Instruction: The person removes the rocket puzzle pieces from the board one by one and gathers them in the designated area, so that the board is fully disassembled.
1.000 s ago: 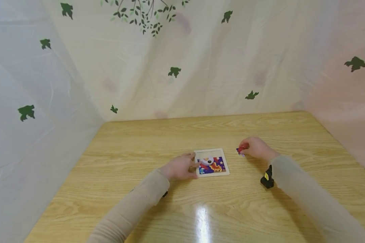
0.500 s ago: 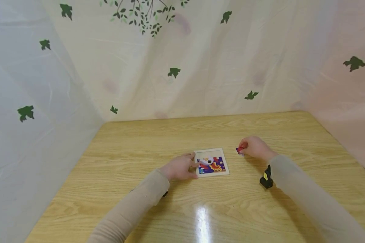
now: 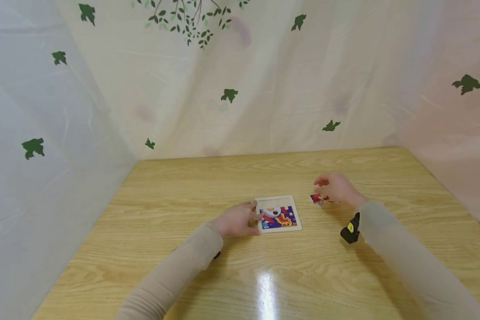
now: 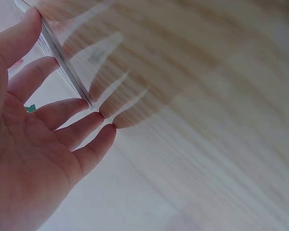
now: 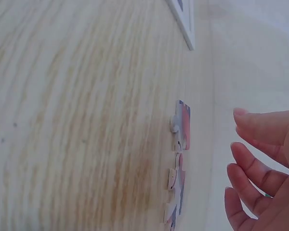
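A jigsaw tray (image 3: 298,222) with a pale rim lies on the wooden table, its lower part filled with a purple, red and white picture. My left hand (image 3: 236,220) touches the tray's left side with spread fingers; the left wrist view shows fingertips (image 4: 82,103) along the tray's edge (image 4: 67,70). To the right, loose jigsaw pieces (image 3: 315,198) in red and purple lie under my right hand (image 3: 338,189), partly hidden by it. In the right wrist view that hand (image 5: 267,168) is apart from the pieces (image 5: 184,126), fingers loosely bent and holding nothing.
The wooden table (image 3: 184,186) reaches back to a pale curtain (image 3: 176,102) printed with green birds and leaves. A black wrist camera (image 3: 350,231) hangs below the right sleeve (image 3: 400,244). Glare shows on the table's near part.
My right hand has let go of a red and purple jigsaw piece and risen slightly; the piece now lies with others beneath it. The left hand and tray stay still.
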Tool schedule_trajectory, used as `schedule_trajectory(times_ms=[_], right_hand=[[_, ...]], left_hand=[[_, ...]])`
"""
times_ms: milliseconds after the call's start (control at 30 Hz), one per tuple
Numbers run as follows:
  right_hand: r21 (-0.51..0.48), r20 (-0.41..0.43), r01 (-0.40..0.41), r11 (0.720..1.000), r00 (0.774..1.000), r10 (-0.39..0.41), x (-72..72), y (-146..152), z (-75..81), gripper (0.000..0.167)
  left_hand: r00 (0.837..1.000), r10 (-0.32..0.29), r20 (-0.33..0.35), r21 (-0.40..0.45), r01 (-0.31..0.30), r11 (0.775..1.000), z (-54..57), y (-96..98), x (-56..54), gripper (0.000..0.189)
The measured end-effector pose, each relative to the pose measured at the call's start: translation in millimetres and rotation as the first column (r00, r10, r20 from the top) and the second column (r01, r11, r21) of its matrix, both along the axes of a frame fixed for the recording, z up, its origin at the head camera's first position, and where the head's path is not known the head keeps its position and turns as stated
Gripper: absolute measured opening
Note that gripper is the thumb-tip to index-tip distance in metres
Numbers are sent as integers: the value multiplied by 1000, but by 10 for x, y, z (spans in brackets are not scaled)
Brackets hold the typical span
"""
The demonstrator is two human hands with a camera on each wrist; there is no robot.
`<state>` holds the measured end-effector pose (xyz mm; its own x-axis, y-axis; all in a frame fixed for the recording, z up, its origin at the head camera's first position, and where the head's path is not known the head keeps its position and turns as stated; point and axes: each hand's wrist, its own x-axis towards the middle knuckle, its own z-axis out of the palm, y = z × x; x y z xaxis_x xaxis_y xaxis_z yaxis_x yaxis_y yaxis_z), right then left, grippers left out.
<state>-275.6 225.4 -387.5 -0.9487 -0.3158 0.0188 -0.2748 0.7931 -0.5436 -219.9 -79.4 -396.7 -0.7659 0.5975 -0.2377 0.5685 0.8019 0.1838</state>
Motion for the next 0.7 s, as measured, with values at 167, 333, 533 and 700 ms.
schedule_trajectory(times_ms=[167, 333, 533, 700], right_hand=[[0, 7, 13, 1000, 1000, -13, 1, -7, 33, 26], [-4, 18, 3, 1000, 1000, -3, 1, -54, 27, 28], [-10, -13, -65, 998, 998, 65, 32, -167, 16, 27], [-29, -27, -127, 991, 992, 126, 37, -257, -39, 25]], left_hand=[[1000, -2, 4, 5, 2, 1000, -2, 2, -9, 52], [1000, 1, 5, 0, -1, 1000, 13, 4, -1, 52], [1000, 6, 7, -2, -6, 1000, 18, 5, 7, 52], [1000, 6, 7, 0, -6, 1000, 22, 3, 9, 52]])
